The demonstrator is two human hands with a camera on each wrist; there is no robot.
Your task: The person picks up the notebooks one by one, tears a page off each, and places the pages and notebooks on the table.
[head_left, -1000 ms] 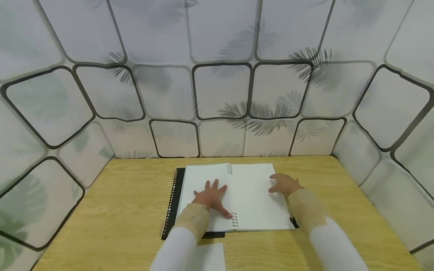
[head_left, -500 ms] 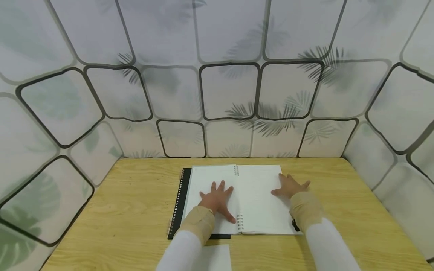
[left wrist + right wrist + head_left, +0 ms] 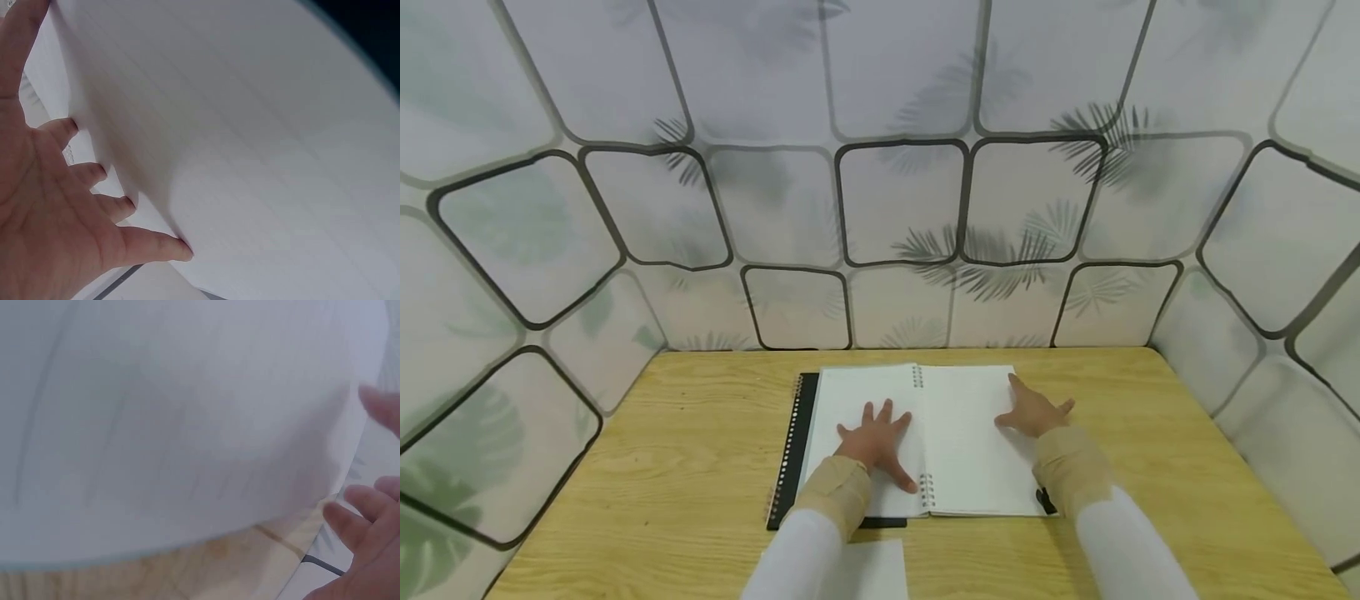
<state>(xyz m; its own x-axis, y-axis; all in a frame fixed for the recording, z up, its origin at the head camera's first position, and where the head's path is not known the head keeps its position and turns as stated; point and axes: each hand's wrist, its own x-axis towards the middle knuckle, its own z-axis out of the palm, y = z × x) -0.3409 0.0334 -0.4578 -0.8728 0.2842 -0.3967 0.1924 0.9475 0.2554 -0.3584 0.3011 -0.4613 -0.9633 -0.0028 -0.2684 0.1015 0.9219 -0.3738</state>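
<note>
- The notebook (image 3: pixel 970 458) lies flat on the wood-grained table (image 3: pixel 700 467), two pale pages up, ruling faint.
- The left hand (image 3: pixel 876 444) rests on its left page, fingers spread, covering part of it.
- The right hand (image 3: pixel 1032 412) is at the right page's edge, fingers apart — cropped in its wrist view, so contact is hard to tell.
- A black spiral-bound book (image 3: pixel 799 450) is mostly hidden underneath.
- A white sheet (image 3: pixel 880 575) is cut off below; a small black object (image 3: pixel 1045 502) near the right wrist is unclear.
- Walls (image 3: pixel 902 208) with dark-outlined blocks and leaf prints surround the table's back and sides.
</note>
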